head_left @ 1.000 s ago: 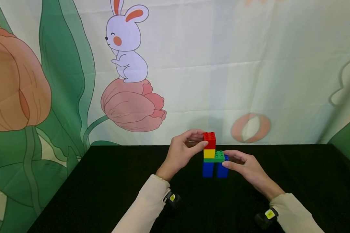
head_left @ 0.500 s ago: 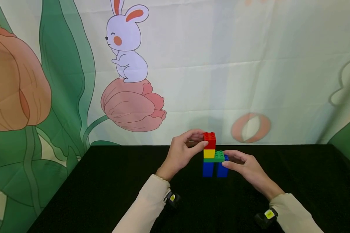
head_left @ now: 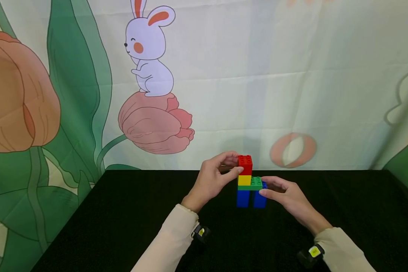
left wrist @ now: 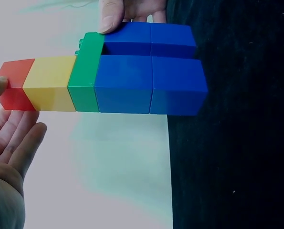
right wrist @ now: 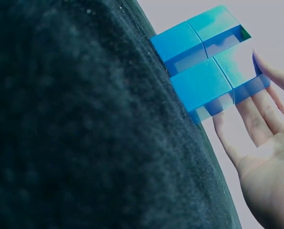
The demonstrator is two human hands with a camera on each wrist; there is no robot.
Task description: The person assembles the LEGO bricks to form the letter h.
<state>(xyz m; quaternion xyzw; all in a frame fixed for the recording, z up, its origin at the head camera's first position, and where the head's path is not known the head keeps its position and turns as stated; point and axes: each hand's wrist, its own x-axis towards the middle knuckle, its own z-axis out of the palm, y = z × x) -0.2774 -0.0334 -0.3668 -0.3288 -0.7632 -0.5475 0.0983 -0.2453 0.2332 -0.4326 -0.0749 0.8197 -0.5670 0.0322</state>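
Note:
A structure of toy building blocks stands on the black table. Two blue columns, each of two stacked blue blocks (left wrist: 124,90), carry a flat green block (head_left: 255,187). On the green block's left half sits a yellow block (head_left: 243,181), topped by a red block (head_left: 246,170) with studs up. My left hand (head_left: 209,182) pinches the red block from the left, thumb at the near face. At the right column, my right hand (head_left: 289,196) grips the upper blue block (right wrist: 241,67) between thumb and fingers. In the head view its fingertips are partly hidden behind the structure.
The black-covered table (head_left: 149,234) ends at a hanging cloth (head_left: 217,94) printed with a rabbit and tulips, close behind the blocks. Each sleeve has a strapped wrist camera (head_left: 201,232) at the cuff.

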